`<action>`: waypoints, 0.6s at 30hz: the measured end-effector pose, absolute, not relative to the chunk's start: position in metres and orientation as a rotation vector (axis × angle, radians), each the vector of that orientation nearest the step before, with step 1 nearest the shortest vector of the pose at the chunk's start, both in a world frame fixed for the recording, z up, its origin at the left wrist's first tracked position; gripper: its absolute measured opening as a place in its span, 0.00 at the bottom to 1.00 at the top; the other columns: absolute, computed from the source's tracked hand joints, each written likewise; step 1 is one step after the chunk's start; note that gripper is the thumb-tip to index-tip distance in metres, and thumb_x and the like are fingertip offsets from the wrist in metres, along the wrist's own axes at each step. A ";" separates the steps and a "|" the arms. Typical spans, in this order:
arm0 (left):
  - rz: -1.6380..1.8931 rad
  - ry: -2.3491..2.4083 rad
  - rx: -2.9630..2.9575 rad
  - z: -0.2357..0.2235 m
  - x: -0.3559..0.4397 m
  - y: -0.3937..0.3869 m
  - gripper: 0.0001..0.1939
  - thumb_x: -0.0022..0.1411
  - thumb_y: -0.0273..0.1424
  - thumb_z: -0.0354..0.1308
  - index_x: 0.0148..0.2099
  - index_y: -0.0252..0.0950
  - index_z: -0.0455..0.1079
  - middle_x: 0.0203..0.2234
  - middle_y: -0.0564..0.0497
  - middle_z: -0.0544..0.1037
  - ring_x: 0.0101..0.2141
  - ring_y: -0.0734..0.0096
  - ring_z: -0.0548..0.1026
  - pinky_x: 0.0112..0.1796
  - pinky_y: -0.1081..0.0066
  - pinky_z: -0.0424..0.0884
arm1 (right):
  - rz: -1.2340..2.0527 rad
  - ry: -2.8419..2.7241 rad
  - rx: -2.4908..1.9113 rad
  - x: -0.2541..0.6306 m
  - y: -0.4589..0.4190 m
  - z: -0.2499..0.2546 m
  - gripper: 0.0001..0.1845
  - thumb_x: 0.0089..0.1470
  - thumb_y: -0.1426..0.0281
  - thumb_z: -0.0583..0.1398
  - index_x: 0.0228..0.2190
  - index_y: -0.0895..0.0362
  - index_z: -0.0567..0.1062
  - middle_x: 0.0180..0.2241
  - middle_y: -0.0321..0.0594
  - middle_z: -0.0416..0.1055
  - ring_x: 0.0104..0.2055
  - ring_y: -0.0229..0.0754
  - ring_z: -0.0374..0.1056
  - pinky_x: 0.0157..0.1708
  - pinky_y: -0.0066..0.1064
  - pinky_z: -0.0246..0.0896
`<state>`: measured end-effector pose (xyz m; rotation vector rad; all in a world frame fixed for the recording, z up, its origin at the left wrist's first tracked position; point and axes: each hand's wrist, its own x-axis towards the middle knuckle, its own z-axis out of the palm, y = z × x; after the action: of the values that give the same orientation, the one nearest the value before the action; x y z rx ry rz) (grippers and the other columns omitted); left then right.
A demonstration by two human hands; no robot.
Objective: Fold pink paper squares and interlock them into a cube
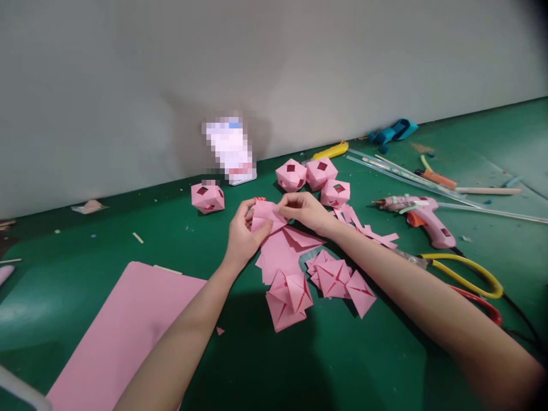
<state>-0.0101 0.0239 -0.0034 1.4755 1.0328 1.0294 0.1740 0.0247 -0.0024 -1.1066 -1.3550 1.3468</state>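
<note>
Between my two hands is a pink paper square [266,214] with folded flaps. My left hand [245,233] grips it from the left, thumb lying across its lower part. At its upper right, my right hand [305,210] pinches the edge between thumb and fingers. Below them lies a pile of flat pink paper pieces [280,257]. Closer to me are folded pink squares [289,302], and several more folded squares [334,277] lie to the right. Three finished-looking pink paper balls [291,174] with square holes sit behind my right hand; another pink paper ball [208,197] stands to the left.
A phone [233,151] leans on the grey wall. Pink card [128,325] lies at the left. On the right are a glue gun [422,214], scissors with yellow and red handles [466,274], clear glue sticks [402,174], a yellow cutter [330,152] and pink paper scraps [372,233].
</note>
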 end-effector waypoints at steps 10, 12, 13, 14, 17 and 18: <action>1.033 1.009 1.443 -0.007 -0.012 0.025 0.25 0.53 0.32 0.67 0.52 0.36 0.66 0.37 0.48 0.81 0.35 0.66 0.79 0.36 0.70 0.74 | 1.307 -1.347 -1.086 0.173 0.024 0.000 0.14 0.50 0.60 0.65 0.28 0.59 0.75 0.24 0.33 0.67 0.26 0.34 0.59 0.26 0.29 0.52; 1.006 0.979 1.447 -0.008 -0.012 0.025 0.26 0.53 0.31 0.67 0.53 0.37 0.66 0.38 0.48 0.81 0.36 0.65 0.80 0.36 0.70 0.74 | 1.313 -1.341 -1.079 0.173 0.025 -0.001 0.13 0.50 0.61 0.66 0.27 0.59 0.74 0.23 0.33 0.66 0.25 0.33 0.58 0.26 0.28 0.51; 0.995 0.968 1.447 -0.008 -0.012 0.025 0.26 0.53 0.31 0.67 0.54 0.37 0.66 0.38 0.47 0.81 0.36 0.65 0.80 0.36 0.70 0.74 | 1.317 -1.343 -1.071 0.174 0.025 -0.002 0.13 0.50 0.61 0.66 0.26 0.59 0.74 0.23 0.32 0.66 0.25 0.33 0.58 0.26 0.28 0.51; 0.988 0.960 1.450 -0.008 -0.012 0.025 0.27 0.53 0.31 0.67 0.54 0.37 0.66 0.39 0.47 0.81 0.37 0.64 0.80 0.37 0.69 0.74 | 1.321 -1.347 -1.060 0.174 0.025 -0.002 0.13 0.50 0.62 0.66 0.25 0.59 0.73 0.22 0.32 0.65 0.25 0.33 0.58 0.26 0.28 0.50; 0.969 0.948 1.473 -0.006 -0.012 0.025 0.28 0.53 0.31 0.67 0.55 0.36 0.65 0.41 0.46 0.81 0.39 0.62 0.80 0.40 0.67 0.75 | 1.314 -1.353 -1.025 0.174 0.025 -0.001 0.12 0.50 0.65 0.65 0.24 0.58 0.70 0.21 0.30 0.64 0.24 0.33 0.57 0.26 0.28 0.50; 0.962 0.948 1.479 -0.006 -0.012 0.025 0.28 0.53 0.31 0.67 0.55 0.36 0.65 0.41 0.45 0.81 0.39 0.62 0.80 0.40 0.67 0.75 | 1.307 -1.352 -1.019 0.174 0.024 -0.001 0.12 0.50 0.65 0.65 0.23 0.58 0.69 0.21 0.30 0.64 0.24 0.33 0.57 0.26 0.28 0.51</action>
<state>-0.0122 0.0254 -0.0058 1.4794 0.9482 0.9623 0.1735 0.0244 -0.0007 -1.0193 -1.3521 1.3069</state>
